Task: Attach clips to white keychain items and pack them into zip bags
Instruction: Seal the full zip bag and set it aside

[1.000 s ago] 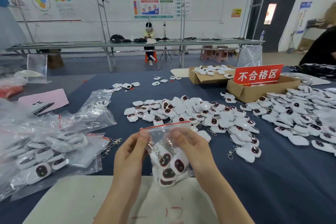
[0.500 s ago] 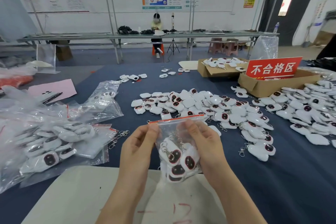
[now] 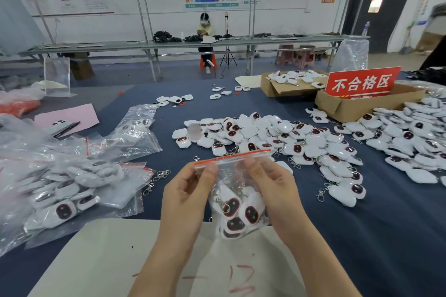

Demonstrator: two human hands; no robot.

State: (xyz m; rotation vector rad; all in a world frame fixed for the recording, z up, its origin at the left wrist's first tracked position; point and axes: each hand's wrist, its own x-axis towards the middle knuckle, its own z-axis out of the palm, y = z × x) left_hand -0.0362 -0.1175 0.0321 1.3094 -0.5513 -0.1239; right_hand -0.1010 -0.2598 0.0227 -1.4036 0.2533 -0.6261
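A clear zip bag (image 3: 235, 176) with a red seal strip hangs upright between both hands, above a white sheet. Inside it lie several white keychain items (image 3: 237, 212) with dark red-rimmed faces and metal clips. My left hand (image 3: 188, 195) pinches the bag's top left edge. My right hand (image 3: 272, 188) pinches its top right part, fingers curled against the plastic. A large heap of loose white keychain items (image 3: 277, 140) lies on the blue cloth just beyond the bag.
Filled zip bags (image 3: 62, 190) are piled at the left, with loose metal clips (image 3: 156, 179) beside them. A second heap of keychains (image 3: 410, 142) lies at the right. Cardboard boxes (image 3: 357, 106) with a red sign (image 3: 362, 83) stand behind. A white sheet (image 3: 108, 260) lies near me.
Both hands keep hold of the bag's top. The bag has stayed in place between them; only my view has shifted slightly toward the left and nearer.
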